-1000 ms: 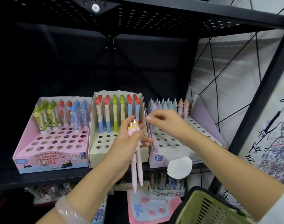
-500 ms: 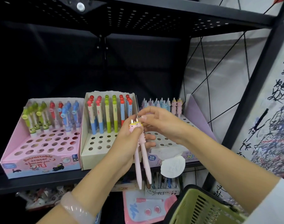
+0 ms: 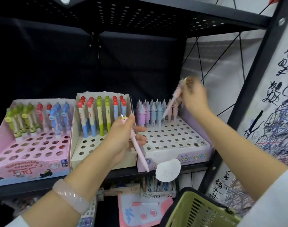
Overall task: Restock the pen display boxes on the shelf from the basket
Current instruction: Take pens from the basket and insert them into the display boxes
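Three pen display boxes stand on the black shelf: a pink one (image 3: 25, 167) at the left, a cream one (image 3: 77, 154) in the middle, a lilac unicorn box (image 3: 185, 157) at the right. My left hand (image 3: 122, 138) grips one pink unicorn pen (image 3: 140, 154), tip pointing down, in front of the cream box. My right hand (image 3: 194, 99), blurred, pinches the top of a second pink pen (image 3: 172, 102) held slanted above the back right row of the lilac box. The green basket (image 3: 200, 212) sits at the bottom right.
A round white tag (image 3: 167, 169) hangs off the lilac box's front. Below the shelf lie more stationery boxes (image 3: 158, 189) and a pink pack (image 3: 140, 212). A black upright post (image 3: 248, 95) and a scribbled test sheet (image 3: 277, 122) stand at the right. A perforated shelf (image 3: 140, 15) is overhead.
My right hand took one of the two pink pens out of my left hand and carried it up and right over the lilac box. My left hand keeps the other pen.
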{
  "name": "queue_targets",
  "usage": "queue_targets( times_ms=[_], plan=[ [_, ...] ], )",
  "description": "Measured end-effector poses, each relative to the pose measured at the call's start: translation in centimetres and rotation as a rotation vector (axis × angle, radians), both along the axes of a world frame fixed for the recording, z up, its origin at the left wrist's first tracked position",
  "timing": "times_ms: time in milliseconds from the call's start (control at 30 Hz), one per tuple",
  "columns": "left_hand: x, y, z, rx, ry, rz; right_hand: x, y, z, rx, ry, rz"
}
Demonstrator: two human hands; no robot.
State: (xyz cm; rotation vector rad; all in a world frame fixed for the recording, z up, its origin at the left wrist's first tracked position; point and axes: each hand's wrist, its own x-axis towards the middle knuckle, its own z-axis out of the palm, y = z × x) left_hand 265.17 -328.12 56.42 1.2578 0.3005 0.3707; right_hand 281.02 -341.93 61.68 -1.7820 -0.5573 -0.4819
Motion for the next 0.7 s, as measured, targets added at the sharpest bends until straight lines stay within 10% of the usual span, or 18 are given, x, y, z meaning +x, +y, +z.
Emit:
queue_targets(
  times_ms=[367,700],
  plan=[
    [0.0,1.0,-0.4,-0.197,-0.017,-0.015,5.2,-1.4,-3.0,-0.46,-0.21,-0.307],
    [-0.2,0.6,-1.0,-0.015,-0.094,0.0,6.8,-1.0,-4.4,-0.753,0.039,-0.298]
  ],
)
